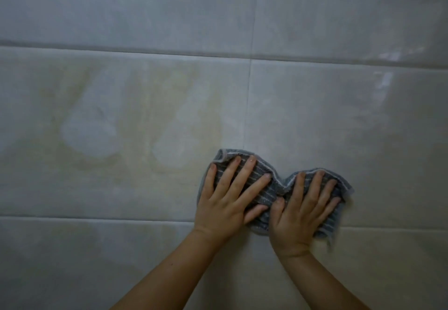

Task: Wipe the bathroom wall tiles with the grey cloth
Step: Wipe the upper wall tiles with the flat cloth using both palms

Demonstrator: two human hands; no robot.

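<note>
A: Report the position of the work item.

B: The grey striped woven cloth with a pale hemmed edge (276,188) lies flat against the large glossy pale-grey wall tiles (363,128), right of centre in the lower half of the frame. It is bunched in the middle, so its upper edge forms two humps with a dip between them.

A: Orientation?

B: Its long axis runs roughly left to right across the frame, dropping slightly toward the right end. The pale stripes run along that same axis. The left end sits higher, just below the vertical grout line (247,115); the lower right corner overlaps the lower horizontal grout line (97,218).

A: State of the hands.

B: The left hand (228,198) lies palm-down on the left hump, fingers spread and extended toward the upper right. The right hand (300,212) lies palm-down on the right hump, fingers likewise spread. Neither hand is closed around the fabric; both press flat on it. The two thumbs nearly meet at the bunched centre. Both forearms enter from the bottom edge of the frame and are bare.

A: Surface condition?

B: Yellowish streaked staining (145,115) covers the tile at centre left, with two paler rounded patches (89,132) inside it. A bright reflection (385,77) shows at upper right.
</note>
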